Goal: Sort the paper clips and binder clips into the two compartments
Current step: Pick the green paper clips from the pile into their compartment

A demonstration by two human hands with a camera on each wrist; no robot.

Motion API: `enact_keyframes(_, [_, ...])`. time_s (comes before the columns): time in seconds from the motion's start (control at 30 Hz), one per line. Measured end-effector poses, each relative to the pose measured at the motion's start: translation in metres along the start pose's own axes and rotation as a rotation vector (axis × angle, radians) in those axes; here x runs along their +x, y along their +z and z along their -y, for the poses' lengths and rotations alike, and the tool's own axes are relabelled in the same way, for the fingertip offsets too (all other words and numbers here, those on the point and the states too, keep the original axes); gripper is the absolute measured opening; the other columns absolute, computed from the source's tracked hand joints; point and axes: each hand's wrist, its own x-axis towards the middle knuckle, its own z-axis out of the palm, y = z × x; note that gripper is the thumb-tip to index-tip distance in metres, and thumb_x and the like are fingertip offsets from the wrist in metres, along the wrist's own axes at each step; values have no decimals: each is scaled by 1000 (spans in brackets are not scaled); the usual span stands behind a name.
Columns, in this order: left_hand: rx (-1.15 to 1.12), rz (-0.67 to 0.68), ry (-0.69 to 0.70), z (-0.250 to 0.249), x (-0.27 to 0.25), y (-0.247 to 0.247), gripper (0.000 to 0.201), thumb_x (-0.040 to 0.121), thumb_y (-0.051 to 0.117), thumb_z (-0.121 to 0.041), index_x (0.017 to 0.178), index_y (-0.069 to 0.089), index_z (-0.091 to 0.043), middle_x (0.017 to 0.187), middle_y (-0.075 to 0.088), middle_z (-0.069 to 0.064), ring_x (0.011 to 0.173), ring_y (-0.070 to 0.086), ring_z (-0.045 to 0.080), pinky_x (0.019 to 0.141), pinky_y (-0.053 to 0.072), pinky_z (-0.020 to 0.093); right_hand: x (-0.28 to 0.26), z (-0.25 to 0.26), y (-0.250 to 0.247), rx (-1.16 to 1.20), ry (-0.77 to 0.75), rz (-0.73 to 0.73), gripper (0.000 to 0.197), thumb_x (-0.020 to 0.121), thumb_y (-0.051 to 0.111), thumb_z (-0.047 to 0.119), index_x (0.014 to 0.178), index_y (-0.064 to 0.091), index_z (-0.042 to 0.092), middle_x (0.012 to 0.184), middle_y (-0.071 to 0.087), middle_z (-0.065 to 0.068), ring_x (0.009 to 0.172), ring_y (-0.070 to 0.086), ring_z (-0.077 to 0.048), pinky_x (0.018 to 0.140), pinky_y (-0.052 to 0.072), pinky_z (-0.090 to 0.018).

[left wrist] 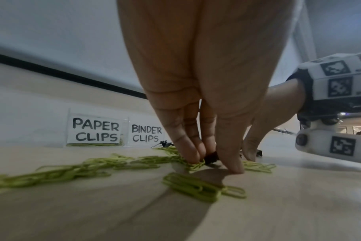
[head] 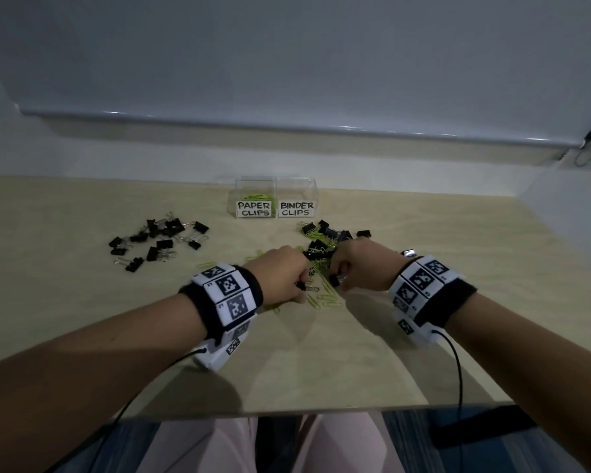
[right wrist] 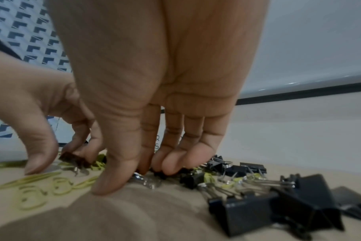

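Observation:
A clear two-compartment box stands at the back, labelled PAPER CLIPS (head: 255,209) and BINDER CLIPS (head: 297,209); some green clips lie in the paper clip side. Green paper clips (left wrist: 196,187) are strewn on the table in front of me, mixed with black binder clips (head: 321,238). My left hand (head: 299,288) is down on the table and pinches a small black binder clip (left wrist: 210,159) between thumb and fingers. Close beside it, my right hand (head: 338,279) has its fingers curled round another black binder clip (right wrist: 155,175) in the mixed pile.
A separate heap of black binder clips (head: 157,240) lies at the left of the wooden table (head: 458,302). More binder clips (right wrist: 268,207) lie just right of my right hand. A white wall runs behind the box. The table's near edge is at my lap.

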Motion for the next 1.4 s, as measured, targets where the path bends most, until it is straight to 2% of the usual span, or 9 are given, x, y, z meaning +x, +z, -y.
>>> enact_keyframes(0.17, [-16,-33,58,2,-3,-2,17,90,59,-24,87,67,-9,83,64,6,74,61,23,65,49,34,-4,-3,0,24,-31,44,17,80,69,26,94,66,16,99,60,-1,87,57,-19,79,52,-36])
enact_keyframes(0.27, [-120,-67,57,13,-8,-7,16,93,52,-24,86,64,-16,83,64,-1,74,60,15,64,48,25,-15,-13,-12,124,-18,39,15,87,62,25,98,65,14,96,57,1,83,55,-16,78,50,-32])
enact_keyframes(0.4, [-195,-158,-92,53,-16,-30,14,93,51,-21,86,62,-15,82,63,-3,69,56,8,56,36,16,-25,-44,-28,99,130,-29,16,86,62,27,98,63,17,95,51,3,82,51,-16,73,41,-29])
enact_keyframes(0.6, [25,-122,-355,102,-20,-46,17,90,53,-20,86,64,-8,88,62,8,72,55,18,58,38,25,-26,-64,-30,-8,225,-33,25,82,66,32,102,62,17,99,52,-2,83,51,-18,73,43,-29])
enact_keyframes(0.73, [-63,-203,-133,62,-8,-34,11,90,57,-30,95,62,-21,95,54,-8,87,53,11,74,41,22,-15,-31,-22,76,49,-105,15,81,68,23,94,66,15,91,54,3,82,53,-15,71,44,-26])
enact_keyframes(0.87, [-128,-85,-4,9,16,-16,21,80,70,-39,94,62,-24,92,53,-8,82,54,11,68,41,21,0,2,-10,27,-31,-77,15,77,66,26,87,67,15,88,56,4,77,56,-16,70,50,-30])
enact_keyframes(1.0, [-57,-47,-18,-1,30,-10,22,78,73,-30,94,67,-16,95,61,2,83,58,20,70,47,29,6,14,-2,-12,1,-105,12,79,59,28,75,61,17,88,57,-4,74,59,-22,71,55,-40])
enact_keyframes(1.2, [-406,-176,-151,33,20,-13,2,85,68,-13,85,69,-11,83,65,-8,73,59,3,74,50,20,8,-10,-6,29,49,6,8,79,66,13,80,63,20,90,63,1,81,59,-20,69,50,-30])
enact_keyframes(1.4, [-238,-191,-154,43,9,-18,11,86,62,-10,85,67,-19,79,61,-9,75,59,11,70,48,23,16,-7,-17,53,42,-100,14,80,63,6,87,69,16,86,60,3,82,58,-19,73,51,-31])
